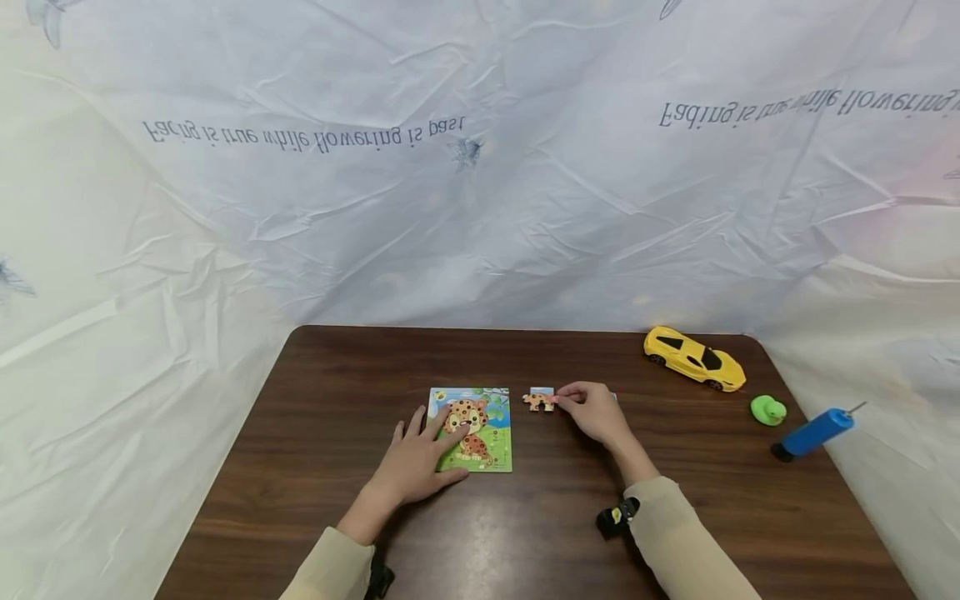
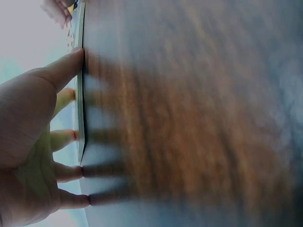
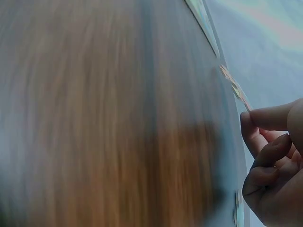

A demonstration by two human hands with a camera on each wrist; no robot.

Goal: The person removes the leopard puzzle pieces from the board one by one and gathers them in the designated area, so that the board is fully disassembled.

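Note:
A square jigsaw puzzle board [image 1: 495, 450] with a spotted leopard cub on green and blue lies on the table. My left hand [image 1: 416, 458] rests on its left part, fingers spread; in the left wrist view the thumb touches the board's near edge, and two fingertips reach past it to the tabletop. To the right of the board, my right hand [image 1: 596, 412] pinches a puzzle piece [image 1: 540, 400] between thumb and forefinger. In the right wrist view this piece [image 3: 233, 85] is tilted and seen nearly edge-on. Another piece [image 3: 237, 208] lies beyond the hand, mostly hidden from the head view.
A yellow toy car [image 1: 693, 358] sits at the back right of the dark wooden table [image 1: 337, 367]. Near the right edge are a green rubber duck [image 1: 768, 410] and a blue cylinder with a thin metal tip [image 1: 817, 432]. White printed sheeting [image 1: 480, 233] hangs behind the table.

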